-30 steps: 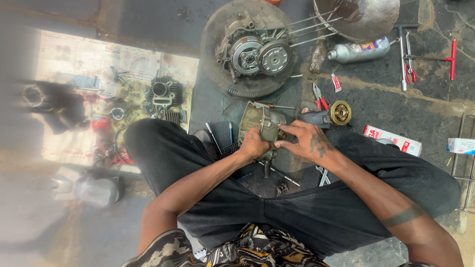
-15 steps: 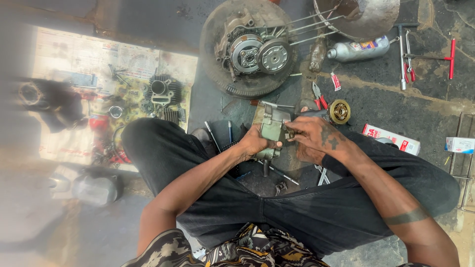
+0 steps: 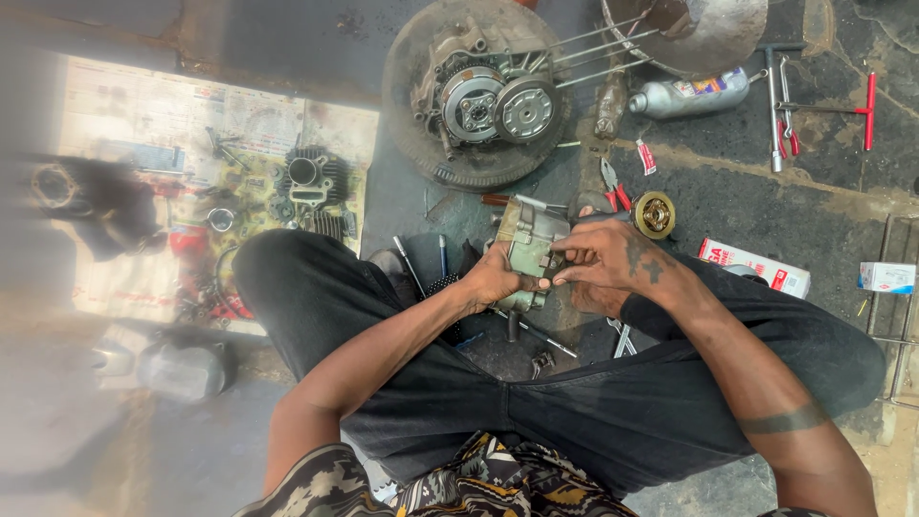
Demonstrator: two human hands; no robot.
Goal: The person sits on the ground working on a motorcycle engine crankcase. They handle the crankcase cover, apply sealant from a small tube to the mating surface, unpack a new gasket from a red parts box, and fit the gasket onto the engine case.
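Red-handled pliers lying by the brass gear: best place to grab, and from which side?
Take the red-handled pliers by the two red handles, coming straight down from above. They lie flat on the floor, handles toward the person, metal jaws pointing away toward the engine assembly. The right hand and brass gear crowd the handle end, so a side approach looks tight.

Grimy grey-green metal engine casting [image 3: 528, 247], boxy, tilted, above the lap between the knees
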